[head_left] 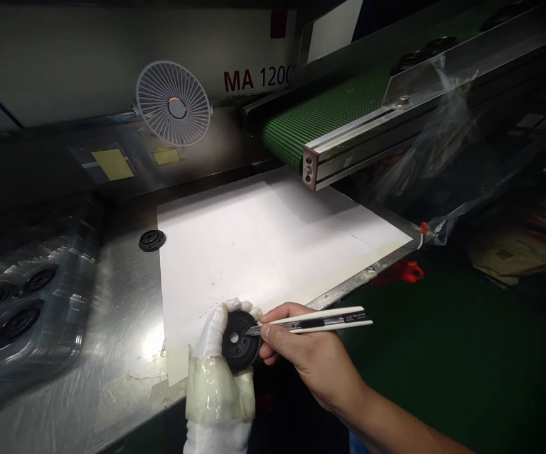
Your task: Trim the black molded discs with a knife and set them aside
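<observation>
**While a snap-off utility knife (320, 321) meets a black disc (239, 340), more lie near**

Held over the near edge of the white sheet (263, 252), the disc sits in the gloved left hand (219, 353), fingers curled round it. The bare right hand (301, 353) pinches the knife, blade at the disc's face. A second disc (152, 240) lies on the steel table (112, 328); more discs fill the clear plastic tray (65, 353) — whether they differ from the held one, too dim to tell.

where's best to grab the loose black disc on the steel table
Probably the rim, pinched from above and the left: the black disc lies flat on the steel table, and its right edge sits at the white sheet, leaving the left side free.
</observation>
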### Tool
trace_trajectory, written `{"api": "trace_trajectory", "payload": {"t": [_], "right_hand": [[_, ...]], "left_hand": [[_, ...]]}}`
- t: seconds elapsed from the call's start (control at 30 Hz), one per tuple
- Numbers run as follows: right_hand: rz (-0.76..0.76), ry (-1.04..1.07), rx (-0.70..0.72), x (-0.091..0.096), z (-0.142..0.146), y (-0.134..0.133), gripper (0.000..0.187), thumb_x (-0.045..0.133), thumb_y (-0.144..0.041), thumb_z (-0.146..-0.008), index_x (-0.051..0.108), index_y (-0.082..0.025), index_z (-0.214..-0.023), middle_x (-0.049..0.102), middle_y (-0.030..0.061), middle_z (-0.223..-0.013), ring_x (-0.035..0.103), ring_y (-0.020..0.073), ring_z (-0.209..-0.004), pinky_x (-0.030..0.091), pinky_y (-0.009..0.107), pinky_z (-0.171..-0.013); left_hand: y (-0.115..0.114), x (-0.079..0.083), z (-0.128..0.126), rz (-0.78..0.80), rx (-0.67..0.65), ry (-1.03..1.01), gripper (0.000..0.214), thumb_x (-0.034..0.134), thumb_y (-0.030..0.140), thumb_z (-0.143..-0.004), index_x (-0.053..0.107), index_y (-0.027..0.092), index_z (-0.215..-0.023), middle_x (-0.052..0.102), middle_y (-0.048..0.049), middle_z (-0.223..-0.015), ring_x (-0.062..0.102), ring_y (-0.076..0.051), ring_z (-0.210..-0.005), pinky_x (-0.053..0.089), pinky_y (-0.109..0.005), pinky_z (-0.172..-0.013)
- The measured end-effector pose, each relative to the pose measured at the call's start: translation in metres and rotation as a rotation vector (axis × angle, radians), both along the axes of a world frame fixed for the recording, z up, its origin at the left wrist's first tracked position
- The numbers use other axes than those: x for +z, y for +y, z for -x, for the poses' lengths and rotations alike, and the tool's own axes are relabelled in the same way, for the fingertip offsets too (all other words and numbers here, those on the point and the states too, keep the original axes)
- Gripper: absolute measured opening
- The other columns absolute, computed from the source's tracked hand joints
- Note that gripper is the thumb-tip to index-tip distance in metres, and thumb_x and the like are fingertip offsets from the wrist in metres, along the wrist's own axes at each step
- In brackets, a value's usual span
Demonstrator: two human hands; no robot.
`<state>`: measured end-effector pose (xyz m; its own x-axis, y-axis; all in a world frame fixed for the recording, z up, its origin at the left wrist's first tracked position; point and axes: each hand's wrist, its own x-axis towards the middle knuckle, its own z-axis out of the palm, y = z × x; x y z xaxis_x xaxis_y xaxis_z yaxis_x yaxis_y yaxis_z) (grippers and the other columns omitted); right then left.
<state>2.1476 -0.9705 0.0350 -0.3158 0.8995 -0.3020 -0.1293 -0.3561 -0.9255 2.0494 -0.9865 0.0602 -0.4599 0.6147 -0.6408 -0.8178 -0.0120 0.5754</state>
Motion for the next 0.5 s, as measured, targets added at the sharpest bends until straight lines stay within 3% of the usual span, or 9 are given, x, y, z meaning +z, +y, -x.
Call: {"api": "trace_trajectory", "payload": {"t": [0.17,0.5], "right_hand": [[0.018,-0.042,0.038,-0.0007,-0.0008,0.0024,0.023,0.068,-0.035,-0.076,0.062,-0.014,-0.083,0.066,0.0022,-0.061,0.062,0.0157,-0.059,0.051,0.027,-0.057],[-0.004,-0.005,0.027,-0.0034,0.0013,0.0027,0.021,0.068,-0.033,-0.078,0.062,-0.014,-0.083,0.065,0.0012,-0.061,0.061,0.0141,-0.058,0.052,0.026,-0.058]], "left_hand": [[0.0019,0.0042,-0.0039,0.043,0.055,0.098,0.009,0.060,0.021,-0.079,0.066,0.015,-0.075,0.067,-0.0030,-0.072,0.064,-0.013,-0.060,0.051,-0.018,-0.051],[0.0031,0.0068,-0.0027,0.041,0.068,0.093,0.011,0.059,0.022,-0.080,0.066,0.016,-0.075,0.067,-0.0031,-0.071,0.064,-0.013,-0.061,0.052,-0.019,-0.052]]}}
